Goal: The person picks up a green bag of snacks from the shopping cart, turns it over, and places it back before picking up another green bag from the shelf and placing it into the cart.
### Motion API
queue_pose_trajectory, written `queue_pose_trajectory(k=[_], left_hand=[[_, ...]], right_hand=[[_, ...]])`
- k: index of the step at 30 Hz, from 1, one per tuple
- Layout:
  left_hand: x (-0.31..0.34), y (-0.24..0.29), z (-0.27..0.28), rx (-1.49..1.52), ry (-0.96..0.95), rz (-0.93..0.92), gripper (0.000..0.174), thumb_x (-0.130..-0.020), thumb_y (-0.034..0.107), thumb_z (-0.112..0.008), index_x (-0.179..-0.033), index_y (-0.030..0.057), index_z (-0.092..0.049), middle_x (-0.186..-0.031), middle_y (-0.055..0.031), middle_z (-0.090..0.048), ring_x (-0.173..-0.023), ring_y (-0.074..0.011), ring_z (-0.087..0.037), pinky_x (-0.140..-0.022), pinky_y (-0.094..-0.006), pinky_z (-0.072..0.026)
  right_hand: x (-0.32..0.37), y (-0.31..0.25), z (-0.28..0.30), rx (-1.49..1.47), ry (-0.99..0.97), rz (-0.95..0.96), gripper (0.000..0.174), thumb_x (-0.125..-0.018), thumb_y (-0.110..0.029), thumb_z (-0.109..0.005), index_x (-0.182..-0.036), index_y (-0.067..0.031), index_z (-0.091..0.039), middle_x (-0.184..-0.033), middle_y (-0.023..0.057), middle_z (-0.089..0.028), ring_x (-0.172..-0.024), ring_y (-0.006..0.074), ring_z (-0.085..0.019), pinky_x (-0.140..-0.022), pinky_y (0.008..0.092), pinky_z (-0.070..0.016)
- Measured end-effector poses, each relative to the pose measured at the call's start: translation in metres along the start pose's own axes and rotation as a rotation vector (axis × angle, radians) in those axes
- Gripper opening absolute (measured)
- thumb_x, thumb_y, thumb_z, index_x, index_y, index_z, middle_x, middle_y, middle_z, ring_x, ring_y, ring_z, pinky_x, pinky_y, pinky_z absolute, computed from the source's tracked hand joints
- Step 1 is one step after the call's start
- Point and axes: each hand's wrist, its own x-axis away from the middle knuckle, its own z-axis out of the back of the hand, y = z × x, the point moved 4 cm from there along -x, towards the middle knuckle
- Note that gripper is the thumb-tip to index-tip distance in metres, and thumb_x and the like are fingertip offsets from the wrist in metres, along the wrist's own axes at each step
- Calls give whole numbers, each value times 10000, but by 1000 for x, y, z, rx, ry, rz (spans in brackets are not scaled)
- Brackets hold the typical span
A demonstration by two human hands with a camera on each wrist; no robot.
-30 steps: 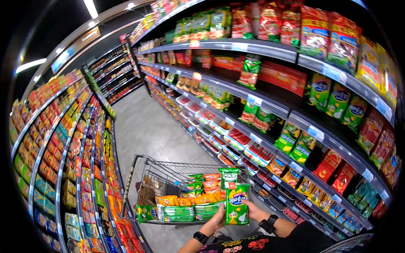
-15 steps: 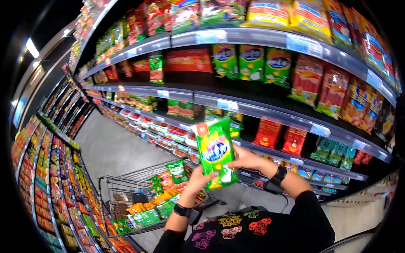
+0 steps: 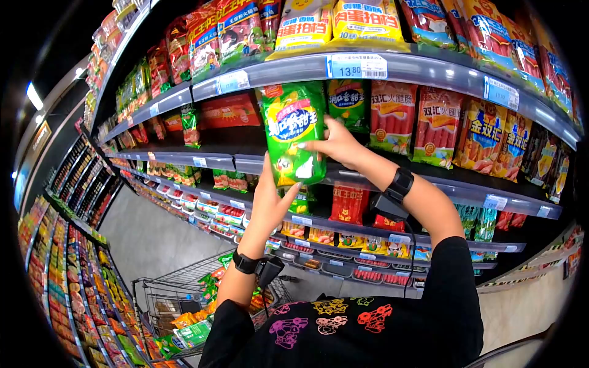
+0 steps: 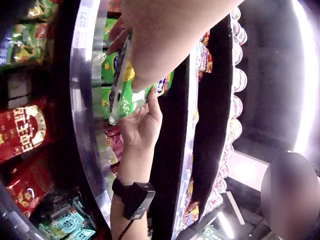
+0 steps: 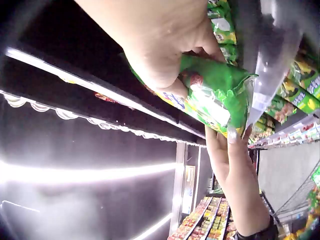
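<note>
A green packet [image 3: 296, 138] with a blue and white label is held upright between both hands, in front of the middle shelf. My left hand [image 3: 270, 193] grips its lower left edge, thumb on the front. On the right edge my right hand [image 3: 338, 144] pinches it, thumb across the front. The left wrist view has the green packet [image 4: 131, 97] partly behind a forearm, with the right hand [image 4: 142, 125] on it. In the right wrist view the packet [image 5: 215, 90] lies between the near right hand [image 5: 165, 55] and the left hand [image 5: 232, 170].
Similar green packets [image 3: 348, 104] stand behind on the middle shelf, beside red sausage packets [image 3: 392, 116]. A price-tagged shelf edge [image 3: 423, 65] runs above the hands. The shopping cart [image 3: 178, 273] with several packets is at the lower left, and another stocked shelf [image 3: 67, 288] lines the far left.
Both hands have raised the green packet from over the cart to the middle shelf's height. The view has turned right toward the shelves, and the cart now sits lower left.
</note>
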Motion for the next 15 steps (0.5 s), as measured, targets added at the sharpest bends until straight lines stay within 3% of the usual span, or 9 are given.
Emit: queue_pose_trajectory(k=[4, 7, 8, 9, 11, 12, 13, 15], left_hand=[[-26, 7, -20, -17, -89, -59, 822, -765, 114, -656, -1394, -39, -148, -1354, -267, -332, -1240, -357, -384, -1016, -383, -316], [-46, -1, -42, -134, -41, -152, 820, -773, 125, -646, -1398, -32, -138, -1362, -268, -319, -1247, -357, -374, -1015, -384, -320], [-51, -1, -49, -163, -26, -156, 821, -776, 129, -639, -1396, -36, -127, -1306, -286, -385, -1201, -371, -424, -993, -393, -343], [-56, -4, -56, -84, -43, -126, 820, -777, 129, -638, -1395, -36, -126, -1270, -289, -416, -1175, -376, -447, -980, -396, -354], [-70, -9, -71, 68, -75, -68, 819, -777, 131, -637, -1394, -38, -124, -1199, -295, -478, -1121, -387, -492, -955, -402, -377], [-75, -7, -77, 25, -5, -124, 808, -753, 133, -648, -1363, -88, -165, -1062, -287, -548, -995, -420, -539, -860, -427, -428], [-81, -14, -86, -21, 27, -157, 818, -743, 166, -658, -1361, -83, -184, -1011, -273, -571, -936, -411, -561, -805, -432, -450], [-87, -22, -99, -197, 11, -43, 828, -727, 246, -667, -1365, -48, -227, -920, -233, -600, -848, -378, -591, -727, -435, -474]], right_hand=[[-14, -12, 34, 108, 96, 128, 571, -732, -57, -706, -1209, -1, -399, -1020, 72, -584, -828, 127, -580, -551, 242, -465], [-22, -22, 55, 264, 147, 58, 546, -724, -60, -709, -1183, 9, -421, -962, 78, -594, -759, 125, -575, -536, 247, -457], [-24, -20, 62, 320, 165, 40, 534, -715, -58, -716, -1163, 13, -434, -922, 77, -597, -716, 113, -567, -508, 240, -442], [-22, -21, 67, 423, 204, 68, 572, -696, -108, -736, -1167, 22, -438, -980, 122, -597, -803, 178, -594, -613, 279, -482], [-19, -17, 77, 670, 381, 171, 646, -673, -168, -753, -1192, 30, -424, -1077, 180, -576, -960, 276, -585, -785, 334, -475], [-15, -18, 81, 649, 360, 36, 707, -652, -213, -763, -1214, 32, -411, -1153, 221, -538, -1087, 341, -524, -910, 360, -415], [-17, -8, 86, 642, 396, 54, 706, -646, -197, -763, -1214, 31, -412, -1142, 219, -547, -1074, 344, -532, -893, 364, -427], [-16, -3, 91, 610, 444, 44, 710, -639, -181, -761, -1217, 32, -407, -1128, 214, -556, -1070, 336, -536, -896, 361, -425]])
